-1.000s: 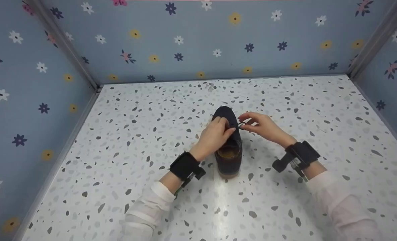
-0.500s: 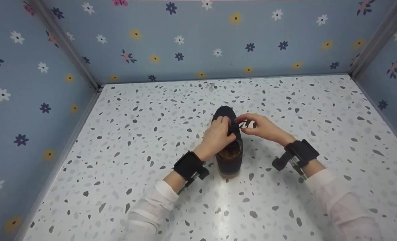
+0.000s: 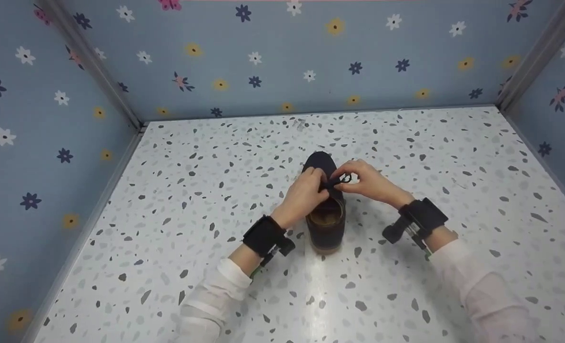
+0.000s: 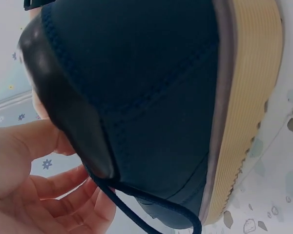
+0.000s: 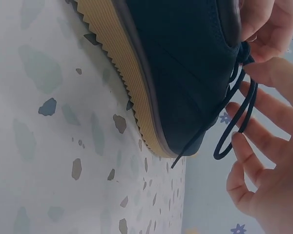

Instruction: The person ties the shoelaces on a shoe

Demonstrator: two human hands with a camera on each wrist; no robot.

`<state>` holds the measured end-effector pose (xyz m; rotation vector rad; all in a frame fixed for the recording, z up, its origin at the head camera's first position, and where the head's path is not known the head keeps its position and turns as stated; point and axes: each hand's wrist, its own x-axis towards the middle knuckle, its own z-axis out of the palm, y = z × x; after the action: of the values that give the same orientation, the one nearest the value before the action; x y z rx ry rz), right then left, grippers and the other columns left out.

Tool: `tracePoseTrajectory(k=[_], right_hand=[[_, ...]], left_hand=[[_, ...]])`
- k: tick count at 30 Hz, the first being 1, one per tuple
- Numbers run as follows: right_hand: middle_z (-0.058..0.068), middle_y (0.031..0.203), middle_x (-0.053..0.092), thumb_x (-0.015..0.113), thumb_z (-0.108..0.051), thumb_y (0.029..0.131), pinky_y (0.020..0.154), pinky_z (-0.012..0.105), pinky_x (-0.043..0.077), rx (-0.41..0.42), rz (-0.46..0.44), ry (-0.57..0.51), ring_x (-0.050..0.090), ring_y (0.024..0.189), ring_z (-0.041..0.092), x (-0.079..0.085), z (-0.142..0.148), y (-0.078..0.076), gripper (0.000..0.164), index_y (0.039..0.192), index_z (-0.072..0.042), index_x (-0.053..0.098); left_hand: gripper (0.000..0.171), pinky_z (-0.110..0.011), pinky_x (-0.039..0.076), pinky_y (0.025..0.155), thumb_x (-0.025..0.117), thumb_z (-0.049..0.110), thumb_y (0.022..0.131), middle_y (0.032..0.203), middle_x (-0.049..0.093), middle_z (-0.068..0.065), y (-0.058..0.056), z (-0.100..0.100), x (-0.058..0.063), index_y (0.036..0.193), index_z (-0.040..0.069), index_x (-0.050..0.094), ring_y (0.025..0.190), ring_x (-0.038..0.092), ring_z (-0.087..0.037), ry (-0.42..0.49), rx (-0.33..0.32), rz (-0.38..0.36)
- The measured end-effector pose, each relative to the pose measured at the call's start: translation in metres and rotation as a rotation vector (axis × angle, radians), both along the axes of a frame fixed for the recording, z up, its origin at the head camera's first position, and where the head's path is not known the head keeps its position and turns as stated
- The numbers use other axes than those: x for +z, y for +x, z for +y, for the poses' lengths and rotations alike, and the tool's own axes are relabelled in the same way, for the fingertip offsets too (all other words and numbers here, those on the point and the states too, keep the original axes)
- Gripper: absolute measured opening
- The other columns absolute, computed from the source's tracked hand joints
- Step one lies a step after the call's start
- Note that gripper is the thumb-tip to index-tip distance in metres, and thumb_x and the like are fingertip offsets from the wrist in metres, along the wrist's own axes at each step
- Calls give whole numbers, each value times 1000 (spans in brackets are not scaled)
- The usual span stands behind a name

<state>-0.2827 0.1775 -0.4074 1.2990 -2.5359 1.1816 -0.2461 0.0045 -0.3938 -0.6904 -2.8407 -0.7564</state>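
Observation:
A dark navy lace-up shoe (image 3: 326,238) stands on its pale ridged sole, toe pointing away from me. My left hand (image 3: 301,194) is over the left side of its throat, thumb and fingers pinching the dark shoelace (image 4: 161,201) near the shoe's opening. From the right, my right hand (image 3: 369,183) meets it at the knot, pinching a lace loop between thumb and index finger. In the right wrist view that loop (image 5: 226,134) hangs past the spread lower fingers, and a loose lace end (image 5: 185,146) dangles by the shoe's side. The fingertips partly hide the knot.
The shoe stands on a white speckled surface (image 3: 192,214). Blue flower-patterned panels (image 3: 282,52) enclose it at the back, left and right. Each wrist wears a black strap (image 3: 265,236) with a small camera mount.
My right hand has moved left, from beside the shoe in to the knot, bringing the lace loop with it. My left hand shifted slightly and stays over the shoe's throat.

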Motion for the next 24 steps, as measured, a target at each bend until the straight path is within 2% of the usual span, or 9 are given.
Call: tracePoseTrajectory(k=[6,12,19,24], right_hand=[[-2,81,48,55,-19,63,63,34,28,11,-9,-3,39,76,15,-6,-2,-4,23,85,-12,53],[-2,80,46,55,-20,63,62,32,31,4,4,6,40,75,12,-6,-5,-3,23,85,-14,53],[3,75,45,55,-14,62,57,30,32,22,-21,-42,41,67,13,-7,-11,-4,19,80,-7,51],[-1,75,46,52,-17,65,58,25,33,-20,-44,-14,43,67,9,-12,-14,-6,15,78,-9,50]], left_hand=[[16,-19,31,51,51,15,67,71,36,3,-1,-3,3,80,10,44,61,37,-7,14,-34,-31],[17,-19,32,56,53,16,66,73,39,0,-2,-6,1,80,8,45,65,39,-8,48,-67,-27],[17,-19,31,53,49,24,69,71,39,0,-2,-7,-2,75,8,47,62,36,-8,79,-87,12],[24,-18,30,50,50,31,67,70,38,1,-1,-7,-2,76,9,48,61,35,-7,58,-79,-10]])
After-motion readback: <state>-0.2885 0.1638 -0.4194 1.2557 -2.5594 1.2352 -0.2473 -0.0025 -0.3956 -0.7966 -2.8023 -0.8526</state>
